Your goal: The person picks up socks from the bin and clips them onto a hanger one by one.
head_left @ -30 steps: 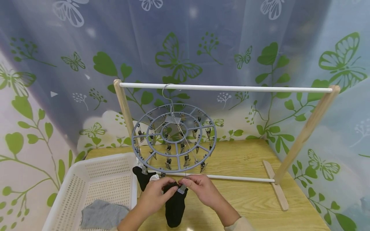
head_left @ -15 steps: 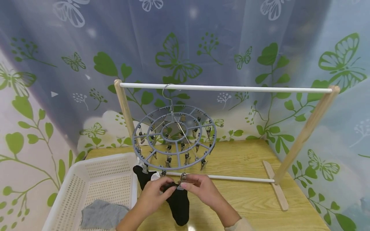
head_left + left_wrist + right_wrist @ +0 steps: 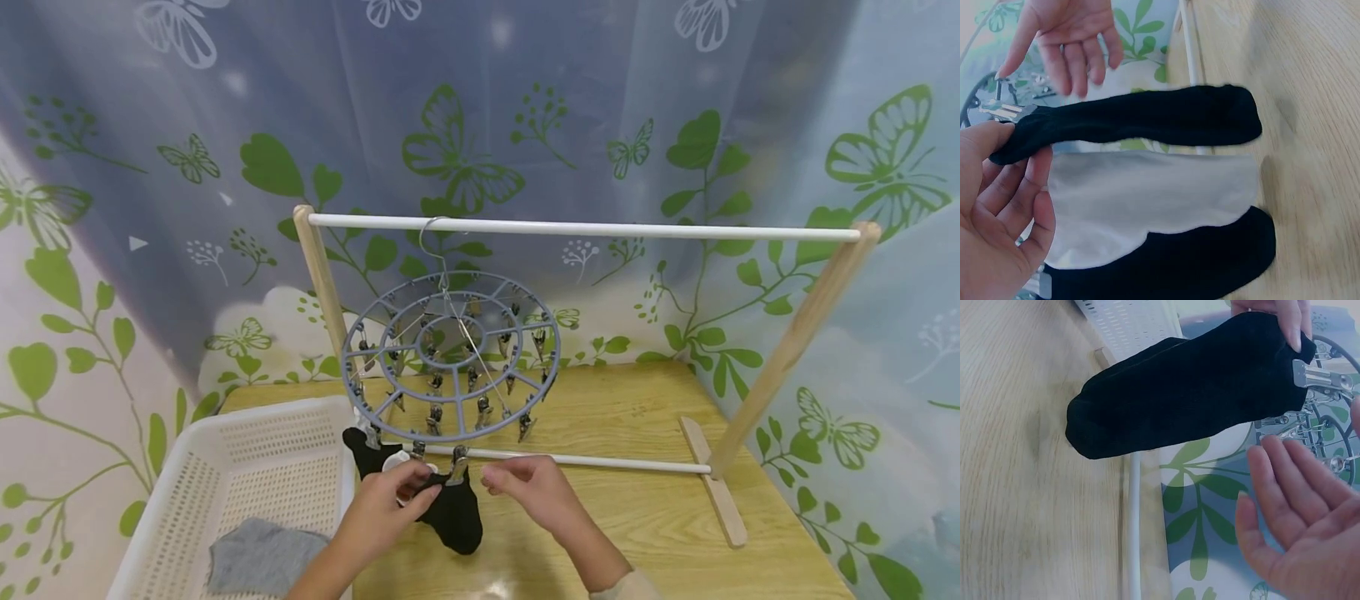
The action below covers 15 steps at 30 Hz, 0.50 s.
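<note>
A black sock [image 3: 456, 517] hangs from a metal clip [image 3: 458, 467] on the round grey clip hanger [image 3: 450, 438]. My left hand [image 3: 375, 517] pinches the sock's cuff between thumb and fingers, just beside the clip. Apart from the sock, my right hand [image 3: 536, 496] holds nothing; its fingers are extended in the right wrist view. In the left wrist view a white sock [image 3: 1147, 200] hangs beside the pinched one, with another black sock [image 3: 1210, 262] beyond it. The white sock is mostly hidden behind my left hand in the head view.
The hanger hooks over the white top bar [image 3: 600, 228] of a wooden-legged rack, and several clips dangle from it. On the left stands a white perforated basket [image 3: 277, 425] with a grey cloth item [image 3: 262, 554] inside. A lower bar [image 3: 630, 461] crosses behind my hands.
My right hand has let go of the clip and drawn slightly right. The clip now grips the black sock, which has swung and shifted left with my left hand.
</note>
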{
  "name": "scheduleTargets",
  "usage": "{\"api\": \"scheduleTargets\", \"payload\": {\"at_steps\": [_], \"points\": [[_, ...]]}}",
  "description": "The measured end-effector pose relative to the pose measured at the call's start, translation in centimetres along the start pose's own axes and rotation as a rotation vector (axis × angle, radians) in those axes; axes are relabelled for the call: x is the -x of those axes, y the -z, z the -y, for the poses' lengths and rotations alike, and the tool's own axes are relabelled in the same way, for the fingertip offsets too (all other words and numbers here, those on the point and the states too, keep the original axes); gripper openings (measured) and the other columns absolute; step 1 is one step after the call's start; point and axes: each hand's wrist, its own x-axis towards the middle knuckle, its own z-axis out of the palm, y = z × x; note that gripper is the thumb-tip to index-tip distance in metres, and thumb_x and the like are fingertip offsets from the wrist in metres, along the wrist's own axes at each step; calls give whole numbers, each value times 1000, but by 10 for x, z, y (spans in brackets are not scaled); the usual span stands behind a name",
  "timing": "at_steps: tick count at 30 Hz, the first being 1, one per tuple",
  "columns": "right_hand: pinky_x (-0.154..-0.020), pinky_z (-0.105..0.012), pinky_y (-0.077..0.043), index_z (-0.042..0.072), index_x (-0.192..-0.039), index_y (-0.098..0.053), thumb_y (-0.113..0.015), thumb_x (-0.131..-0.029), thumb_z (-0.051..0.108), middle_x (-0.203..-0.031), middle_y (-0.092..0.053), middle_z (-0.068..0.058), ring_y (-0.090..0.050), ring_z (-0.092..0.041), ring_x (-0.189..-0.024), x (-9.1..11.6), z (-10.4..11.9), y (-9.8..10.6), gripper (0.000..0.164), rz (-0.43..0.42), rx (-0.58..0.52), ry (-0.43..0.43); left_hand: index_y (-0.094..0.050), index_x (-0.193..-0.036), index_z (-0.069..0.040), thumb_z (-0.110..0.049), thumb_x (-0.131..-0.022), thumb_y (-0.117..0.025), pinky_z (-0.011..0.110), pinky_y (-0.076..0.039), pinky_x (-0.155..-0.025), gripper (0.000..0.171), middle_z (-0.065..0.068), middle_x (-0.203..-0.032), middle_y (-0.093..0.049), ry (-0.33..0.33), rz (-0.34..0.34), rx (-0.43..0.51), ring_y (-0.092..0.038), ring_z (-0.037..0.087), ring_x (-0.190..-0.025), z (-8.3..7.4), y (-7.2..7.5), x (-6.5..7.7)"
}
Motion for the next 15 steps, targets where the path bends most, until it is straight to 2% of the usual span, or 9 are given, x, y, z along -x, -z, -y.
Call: {"api": "scheduleTargets", "payload": {"at_steps": [6, 10, 12, 15], "points": [[-80, -43, -55, -1, -93, -71, -63, -89, 44, -85, -72, -15, -68, -21, -75, -1, -1, 4, 46, -137, 21, -123, -66, -95, -12, -13, -87, -69, 27, -56, -64, 9, 0, -82, -69, 47, -4, 11, -64, 10, -72, 7, 4, 5], [-72, -38, -55, 1, -85, -66, -66, -86, 46, -76, -68, -10, -67, -22, -72, -3, 0, 6, 45, -241, 39, -151, -66, -95, -12, -14, -87, -69, 27, -55, -64, 9, -1, -81, -69, 69, -24, 10, -63, 8, -71, 10, 7, 7], [-68, -36, -54, 2, -89, -63, -68, -84, 46, -76, -65, -8, -65, -21, -72, -3, 0, 6, 45, -283, 45, -152, -67, -94, -13, -13, -86, -70, 26, -55, -63, 9, -1, -81, -69, 70, -43, 4, -63, 8, -70, 12, 8, 8], [-68, -34, -50, 4, -102, -60, -69, -84, 45, -82, -62, -6, -61, -20, -77, -4, 0, 6, 46, -317, 46, -139, -67, -93, -13, -10, -84, -71, 27, -55, -62, 10, -1, -79, -69, 76, -67, -3, -63, 8, -69, 13, 11, 9]]}}
